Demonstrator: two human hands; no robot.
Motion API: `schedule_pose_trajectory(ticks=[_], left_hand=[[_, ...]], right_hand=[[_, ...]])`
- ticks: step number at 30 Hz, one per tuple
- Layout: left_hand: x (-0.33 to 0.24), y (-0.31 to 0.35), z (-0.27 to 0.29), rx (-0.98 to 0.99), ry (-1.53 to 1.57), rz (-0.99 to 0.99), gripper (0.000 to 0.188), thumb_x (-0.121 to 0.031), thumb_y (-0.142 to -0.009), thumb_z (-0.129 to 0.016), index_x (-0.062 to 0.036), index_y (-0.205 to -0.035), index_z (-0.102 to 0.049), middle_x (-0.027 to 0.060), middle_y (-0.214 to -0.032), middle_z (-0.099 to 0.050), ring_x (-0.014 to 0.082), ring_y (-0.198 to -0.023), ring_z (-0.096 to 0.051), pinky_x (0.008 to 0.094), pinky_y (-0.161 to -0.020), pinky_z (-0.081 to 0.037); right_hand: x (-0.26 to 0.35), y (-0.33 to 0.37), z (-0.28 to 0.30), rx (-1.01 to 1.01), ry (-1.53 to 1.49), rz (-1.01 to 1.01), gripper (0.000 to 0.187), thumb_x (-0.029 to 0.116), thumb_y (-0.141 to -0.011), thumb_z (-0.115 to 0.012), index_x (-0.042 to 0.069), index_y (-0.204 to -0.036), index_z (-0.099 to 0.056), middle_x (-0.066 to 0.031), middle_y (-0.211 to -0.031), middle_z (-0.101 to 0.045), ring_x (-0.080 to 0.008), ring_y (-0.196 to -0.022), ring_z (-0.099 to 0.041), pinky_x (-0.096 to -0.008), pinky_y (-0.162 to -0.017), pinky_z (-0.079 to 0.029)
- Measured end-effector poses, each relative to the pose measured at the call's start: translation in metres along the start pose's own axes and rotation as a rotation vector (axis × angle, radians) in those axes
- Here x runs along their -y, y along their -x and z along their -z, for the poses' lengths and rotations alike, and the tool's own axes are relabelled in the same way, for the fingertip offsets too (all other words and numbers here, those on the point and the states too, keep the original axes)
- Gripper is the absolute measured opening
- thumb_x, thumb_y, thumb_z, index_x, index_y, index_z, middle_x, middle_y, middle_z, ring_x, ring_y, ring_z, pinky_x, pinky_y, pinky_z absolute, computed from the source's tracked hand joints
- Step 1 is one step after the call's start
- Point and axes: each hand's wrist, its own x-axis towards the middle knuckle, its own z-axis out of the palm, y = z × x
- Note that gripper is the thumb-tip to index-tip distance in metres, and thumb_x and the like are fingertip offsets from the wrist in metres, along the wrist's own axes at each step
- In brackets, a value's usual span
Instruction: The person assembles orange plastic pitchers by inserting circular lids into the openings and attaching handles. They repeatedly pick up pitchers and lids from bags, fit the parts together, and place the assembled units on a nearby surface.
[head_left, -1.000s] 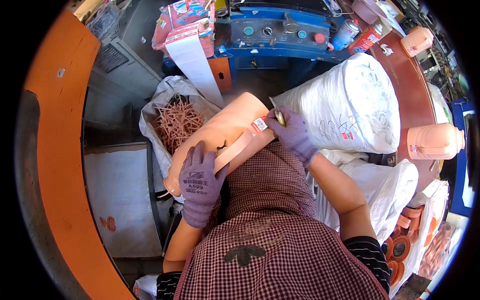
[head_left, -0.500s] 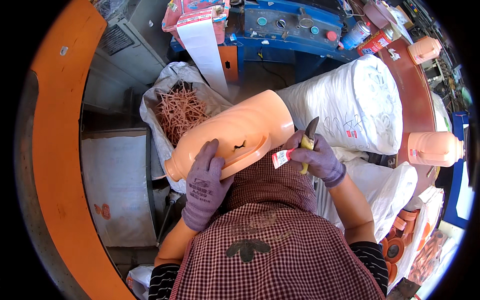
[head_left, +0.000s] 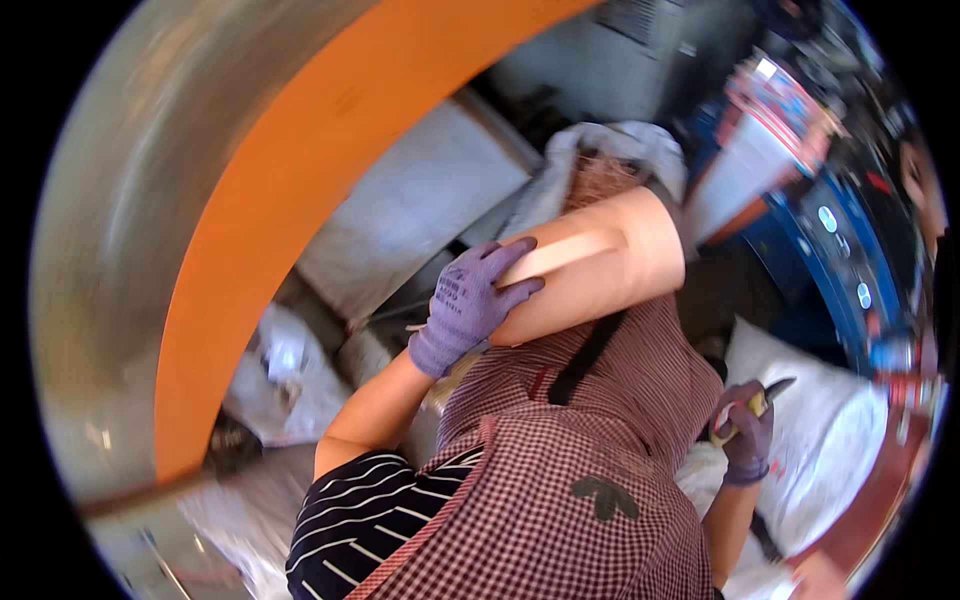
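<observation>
A peach plastic thermos flask body (head_left: pixel 600 285) lies slantwise before my apron, its wide end up and to the right. My left hand (head_left: pixel 465 305), in a purple glove, is closed on it at the handle (head_left: pixel 560 252), near its narrow end. Well away on the right, low beside my apron, my gloved right hand (head_left: pixel 745 435) is closed round a yellow-handled cutting tool with a dark pointed blade (head_left: pixel 778 388). A small red and white patch shows at these fingers, too blurred to name for certain.
Beyond the flask stands a white sack (head_left: pixel 660 150) of thin pinkish sticks. An orange machine frame (head_left: pixel 260 230) arches on the left. A blue control panel (head_left: pixel 845 255) is at the right, with a full white sack (head_left: pixel 820 430) near my right hand.
The view has swung left and turned, with blur. The flask has rolled so its handle faces up, still in my left hand. My right hand has drawn away from it with the tool.
</observation>
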Motion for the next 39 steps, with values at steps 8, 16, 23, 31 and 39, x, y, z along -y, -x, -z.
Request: schedule_pose_trajectory(ticks=[8, 16, 23, 31, 39], left_hand=[[0.069, 0.12, 0.061, -0.184, -0.487, 0.504, 0.044, -0.029, -0.083, -0.07, -0.0127, -0.123, -0.064, 0.0209, -0.105, -0.065, 0.0402, -0.093, -0.064, 0.0452, -0.083, -0.052], [0.067, 0.179, 0.117, 0.131, -0.669, 0.718, 0.033, -0.024, -0.08, -0.067, -0.0103, -0.11, -0.065, 0.0163, -0.1, -0.065, 0.0342, -0.095, -0.064, 0.0449, -0.082, -0.05], [0.054, 0.19, 0.094, 0.308, -0.545, 0.718, 0.033, -0.025, -0.079, -0.067, -0.0124, -0.109, -0.067, 0.015, -0.095, -0.068, 0.0348, -0.089, -0.066, 0.0447, -0.077, -0.052], [0.025, 0.155, 0.098, 0.082, -0.423, 0.57, 0.041, -0.019, -0.078, -0.069, -0.0065, -0.117, -0.066, 0.0197, -0.102, -0.066, 0.0368, -0.099, -0.063, 0.0435, -0.088, -0.05], [-0.005, 0.087, 0.113, -0.122, -0.006, 0.36, 0.045, -0.017, -0.076, -0.073, -0.0049, -0.118, -0.065, 0.0191, -0.099, -0.068, 0.0346, -0.093, -0.066, 0.0412, -0.083, -0.052]], right_hand=[[-0.001, -0.057, -0.031, 0.152, 0.177, -0.184, 0.007, 0.005, -0.08, -0.061, 0.003, -0.082, -0.055, -0.0049, -0.063, -0.054, -0.0108, -0.047, -0.047, -0.0233, -0.045, -0.039], [-0.01, -0.091, -0.04, 0.283, 0.192, -0.267, 0.009, 0.006, -0.083, -0.061, 0.005, -0.089, -0.055, -0.0034, -0.062, -0.053, -0.0099, -0.047, -0.047, -0.0231, -0.043, -0.038], [-0.018, -0.107, -0.049, 0.346, 0.154, -0.306, 0.008, 0.005, -0.083, -0.061, 0.005, -0.089, -0.055, -0.0039, -0.061, -0.054, -0.0107, -0.047, -0.049, -0.0233, -0.043, -0.04], [-0.014, -0.096, -0.031, 0.32, 0.133, -0.267, 0.008, 0.008, -0.087, -0.061, 0.007, -0.092, -0.055, -0.0021, -0.061, -0.051, -0.01, -0.047, -0.044, -0.0235, -0.044, -0.033], [-0.014, -0.064, -0.025, 0.237, -0.002, -0.278, 0.017, 0.003, -0.085, -0.062, 0.002, -0.101, -0.06, -0.0046, -0.075, -0.062, -0.0085, -0.052, -0.053, -0.0222, -0.046, -0.042]])
